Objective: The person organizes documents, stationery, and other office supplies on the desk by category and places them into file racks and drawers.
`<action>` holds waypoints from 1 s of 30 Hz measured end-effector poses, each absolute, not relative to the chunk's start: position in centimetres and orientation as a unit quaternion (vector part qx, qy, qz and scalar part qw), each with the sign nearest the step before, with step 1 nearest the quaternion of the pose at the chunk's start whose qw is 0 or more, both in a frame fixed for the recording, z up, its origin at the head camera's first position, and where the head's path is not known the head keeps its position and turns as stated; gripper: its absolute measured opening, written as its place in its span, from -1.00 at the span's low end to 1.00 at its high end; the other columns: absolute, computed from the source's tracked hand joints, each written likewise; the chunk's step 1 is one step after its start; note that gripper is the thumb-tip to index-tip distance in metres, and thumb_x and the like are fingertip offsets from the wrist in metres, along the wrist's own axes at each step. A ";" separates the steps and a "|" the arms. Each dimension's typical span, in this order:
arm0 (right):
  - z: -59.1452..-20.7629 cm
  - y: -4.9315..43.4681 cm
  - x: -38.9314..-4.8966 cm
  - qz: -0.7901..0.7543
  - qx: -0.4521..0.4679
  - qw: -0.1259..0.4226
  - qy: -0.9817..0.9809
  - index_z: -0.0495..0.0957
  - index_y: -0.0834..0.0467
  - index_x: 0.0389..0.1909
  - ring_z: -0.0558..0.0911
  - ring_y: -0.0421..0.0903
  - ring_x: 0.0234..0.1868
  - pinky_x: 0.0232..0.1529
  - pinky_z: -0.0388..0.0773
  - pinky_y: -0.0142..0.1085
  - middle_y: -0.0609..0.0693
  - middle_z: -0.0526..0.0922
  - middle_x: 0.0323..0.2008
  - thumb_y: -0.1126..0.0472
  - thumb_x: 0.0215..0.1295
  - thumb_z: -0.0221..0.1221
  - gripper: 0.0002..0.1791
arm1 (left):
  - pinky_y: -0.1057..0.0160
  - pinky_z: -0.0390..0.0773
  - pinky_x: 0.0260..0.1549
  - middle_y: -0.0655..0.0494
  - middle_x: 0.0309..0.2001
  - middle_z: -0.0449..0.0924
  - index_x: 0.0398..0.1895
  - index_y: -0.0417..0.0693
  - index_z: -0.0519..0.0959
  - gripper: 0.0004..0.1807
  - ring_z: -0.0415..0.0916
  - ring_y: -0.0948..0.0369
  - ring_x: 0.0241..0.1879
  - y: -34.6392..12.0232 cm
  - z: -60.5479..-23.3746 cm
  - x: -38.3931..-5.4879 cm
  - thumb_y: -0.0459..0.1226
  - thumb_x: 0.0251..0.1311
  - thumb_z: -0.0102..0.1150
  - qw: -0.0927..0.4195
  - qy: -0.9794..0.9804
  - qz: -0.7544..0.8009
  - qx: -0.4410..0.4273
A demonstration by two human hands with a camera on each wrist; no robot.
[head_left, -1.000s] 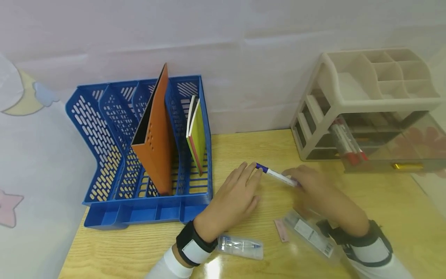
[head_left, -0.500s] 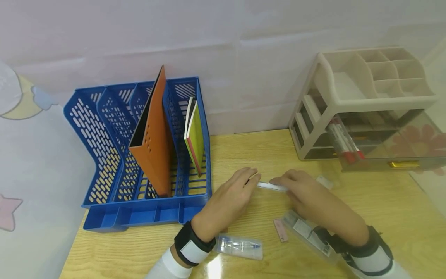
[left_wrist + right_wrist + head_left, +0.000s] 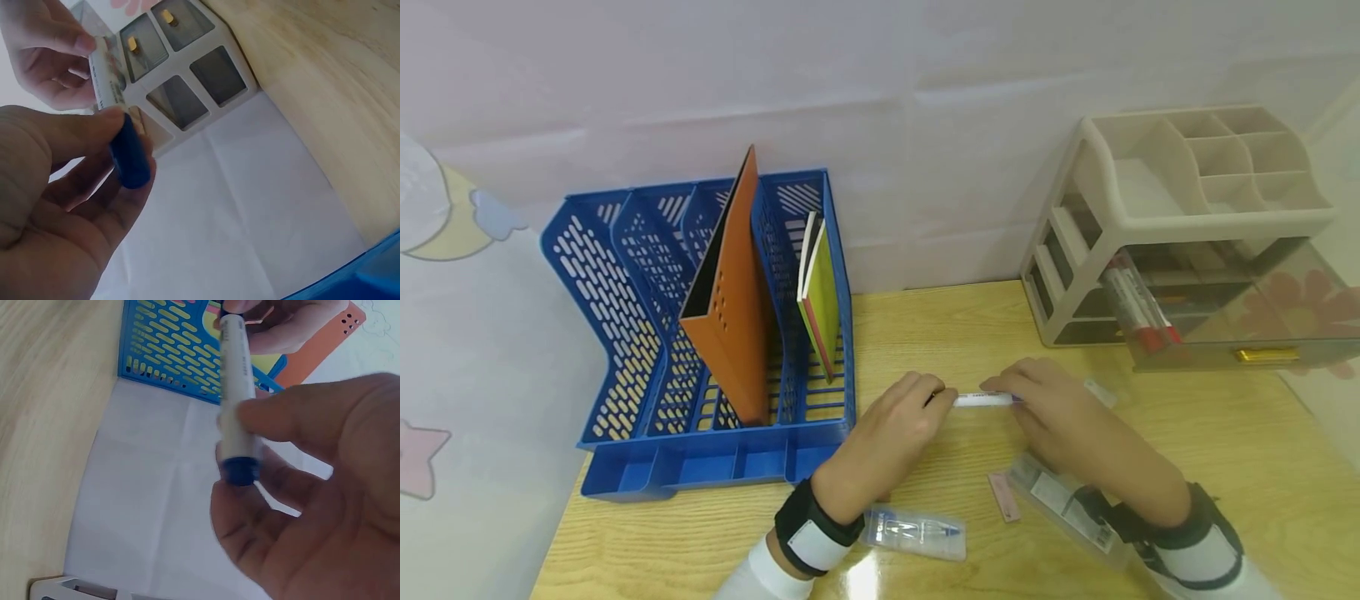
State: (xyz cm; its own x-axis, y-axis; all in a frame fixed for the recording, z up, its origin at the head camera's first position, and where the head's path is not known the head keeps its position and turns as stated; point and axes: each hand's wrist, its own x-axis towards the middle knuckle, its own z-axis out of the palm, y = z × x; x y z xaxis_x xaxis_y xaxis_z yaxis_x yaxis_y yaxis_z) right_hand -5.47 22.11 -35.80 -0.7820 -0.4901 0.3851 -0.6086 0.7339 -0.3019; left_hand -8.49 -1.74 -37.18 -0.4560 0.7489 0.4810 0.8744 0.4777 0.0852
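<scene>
A white marker pen with blue ends is held level above the table between both hands. The left hand pinches its blue cap, thumb on one side and fingers on the other. On the opposite end, the right hand pinches the white barrel close to the blue tip end. Below the hands lie a clear pack with a pen-shaped item, a small pink strip and a clear labelled case.
A blue file rack with an orange folder and thin books stands left. At right is a beige drawer organizer; its pulled-out clear drawer holds packed red-ended markers. A small pale piece lies behind the right hand.
The left hand has closed its fingers on the marker's cap, which it was only reaching one second ago. The marker has turned from slanting to nearly level.
</scene>
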 end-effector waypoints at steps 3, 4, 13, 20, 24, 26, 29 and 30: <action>-35.7 22.4 -5.6 0.270 0.237 0.114 -0.926 0.49 0.23 0.11 0.59 0.02 -0.07 -0.13 0.65 0.01 0.10 0.63 -0.05 0.45 0.14 0.23 -0.53 | 0.38 0.62 -0.10 0.00 -0.12 0.61 -0.01 -0.23 0.63 -0.71 0.51 0.19 -0.10 -1.9 -36.9 -8.6 -0.50 0.18 0.21 0.203 -0.835 -0.188 -0.475; -35.7 22.4 -5.7 0.304 0.210 0.102 -0.924 0.42 0.23 0.18 0.59 0.01 -0.05 -0.11 0.65 0.02 0.11 0.61 -0.01 0.44 0.16 0.24 -0.48 | 0.39 0.63 -0.10 -0.01 -0.11 0.60 0.00 -0.24 0.62 -0.70 0.51 0.19 -0.10 -2.0 -36.9 -8.6 -0.51 0.19 0.20 0.208 -0.834 -0.199 -0.471; -35.8 21.2 -5.3 0.678 0.151 0.024 -0.719 0.25 0.40 0.15 0.65 -0.09 -0.04 -0.14 0.70 -0.24 0.15 0.47 0.00 0.57 0.32 0.03 -0.60 | 0.40 0.66 -0.16 -0.06 -0.15 0.62 -0.03 -0.28 0.60 -0.76 0.54 0.18 -0.14 -2.0 -36.4 -8.4 -0.50 0.25 0.13 0.270 -0.810 -0.261 -0.450; -36.0 19.7 -4.9 0.763 0.124 0.047 -0.632 0.35 0.38 0.01 0.64 -0.09 -0.04 -0.06 0.65 -0.14 0.09 0.51 -0.06 0.61 0.32 0.00 -0.72 | 0.41 0.64 -0.11 -0.07 -0.15 0.61 -0.02 -0.30 0.58 -0.74 0.56 0.17 -0.13 -1.5 -36.4 -7.8 -0.47 0.20 0.21 0.277 -0.790 -0.294 -0.462; -36.2 19.2 -4.6 0.778 0.120 0.052 -0.615 0.34 0.38 0.03 0.64 -0.05 -0.02 0.00 0.64 -0.16 0.09 0.53 -0.07 0.61 0.32 -0.01 -0.71 | 0.43 0.65 -0.13 -0.06 -0.16 0.60 -0.02 -0.29 0.58 -0.71 0.57 0.20 -0.15 -1.1 -36.5 -7.4 -0.42 0.18 0.25 0.277 -0.783 -0.302 -0.469; -36.1 19.0 -4.5 0.774 0.122 0.058 -0.619 0.31 0.40 0.05 0.64 -0.04 -0.02 0.00 0.64 -0.19 0.08 0.54 -0.07 0.61 0.33 -0.02 -0.70 | 0.44 0.65 -0.16 -0.05 -0.17 0.59 -0.02 -0.29 0.58 -0.71 0.57 0.22 -0.18 -0.9 -36.5 -7.3 -0.40 0.19 0.26 0.275 -0.780 -0.307 -0.471; -36.0 18.8 -4.2 0.766 0.120 0.070 -0.627 0.28 0.42 0.10 0.65 -0.02 -0.02 -0.02 0.66 -0.19 0.08 0.57 -0.07 0.60 0.33 -0.02 -0.67 | 0.45 0.66 -0.21 -0.04 -0.19 0.58 -0.02 -0.29 0.58 -0.71 0.56 0.24 -0.22 -0.6 -36.5 -7.0 -0.37 0.20 0.26 0.275 -0.776 -0.313 -0.473; -35.9 18.7 -4.1 0.763 0.122 0.075 -0.630 0.27 0.42 0.11 0.65 -0.01 -0.01 -0.03 0.66 -0.20 0.08 0.58 -0.07 0.60 0.33 -0.02 -0.65 | 0.45 0.66 -0.22 -0.03 -0.19 0.57 -0.02 -0.30 0.58 -0.71 0.56 0.24 -0.23 -0.6 -36.5 -7.0 -0.36 0.20 0.26 0.277 -0.775 -0.314 -0.473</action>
State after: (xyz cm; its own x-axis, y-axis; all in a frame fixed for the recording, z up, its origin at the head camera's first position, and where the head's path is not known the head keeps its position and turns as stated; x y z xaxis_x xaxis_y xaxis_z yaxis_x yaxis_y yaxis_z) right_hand -4.08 18.70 -35.94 -0.9590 -0.0382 0.2808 -0.2685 -0.1948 -0.9434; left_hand -6.98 -0.56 -36.47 -0.3986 0.5598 0.7264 0.9076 0.3547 0.2246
